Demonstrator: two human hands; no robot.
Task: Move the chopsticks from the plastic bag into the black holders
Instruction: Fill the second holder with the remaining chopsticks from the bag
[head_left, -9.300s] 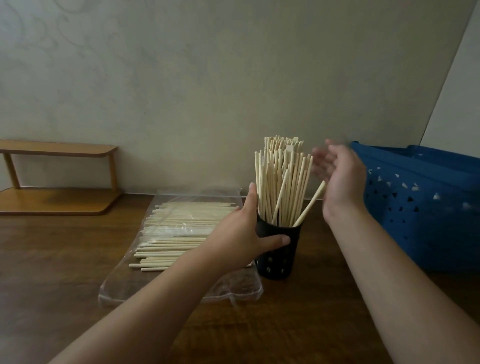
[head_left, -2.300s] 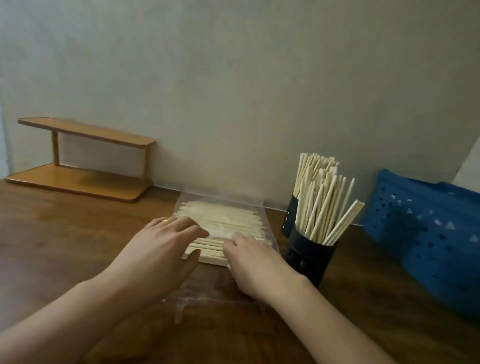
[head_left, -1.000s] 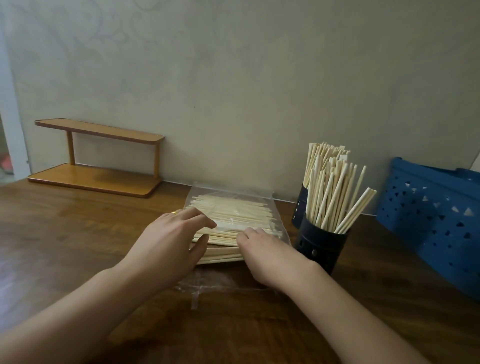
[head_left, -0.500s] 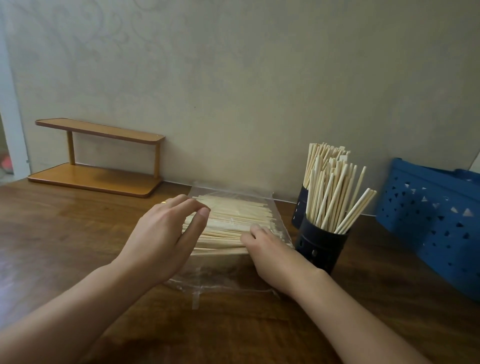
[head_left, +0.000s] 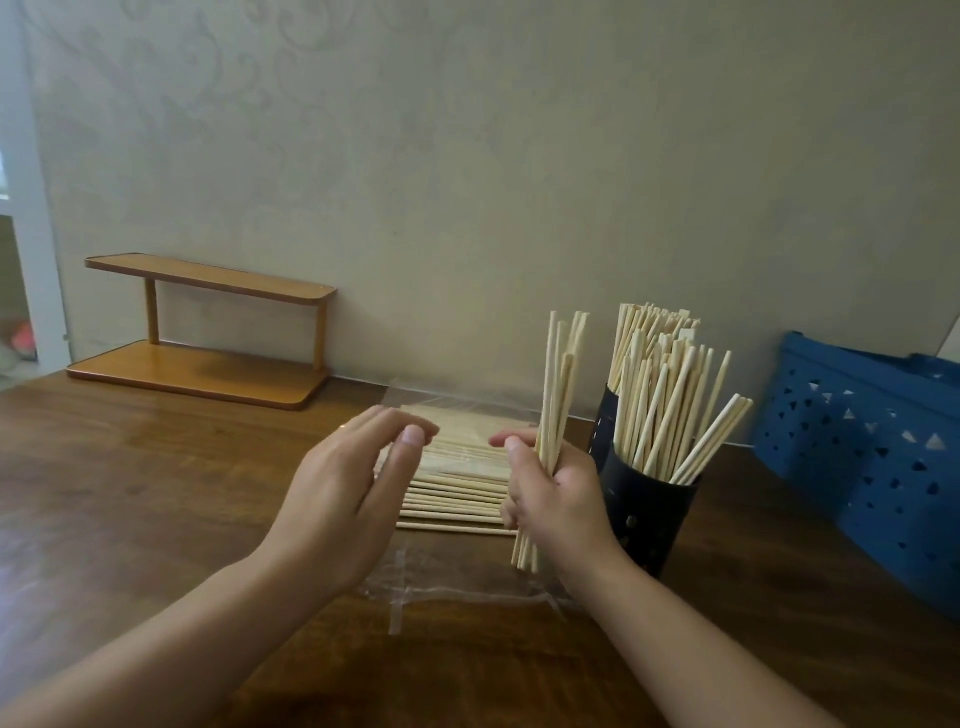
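Observation:
A clear plastic bag (head_left: 467, 584) lies flat on the wooden table with pale wooden chopsticks (head_left: 457, 491) stacked inside it. My right hand (head_left: 558, 499) grips a small bundle of chopsticks (head_left: 558, 379) held upright just above the bag's right side. My left hand (head_left: 348, 493) hovers over the bag's left side, fingers apart and holding nothing. Right of the bundle stands a black holder (head_left: 649, 519) packed with chopsticks (head_left: 670, 410). A second black holder (head_left: 602, 421) stands behind it, mostly hidden.
A blue perforated plastic basket (head_left: 872, 457) sits at the right, close to the holders. A small two-tier wooden shelf (head_left: 208, 332) stands against the wall at the back left. The wall runs directly behind the bag and holders.
My right hand has lifted a bundle of chopsticks out of the bag and turned it upright. My left hand has risen off the bag and opened.

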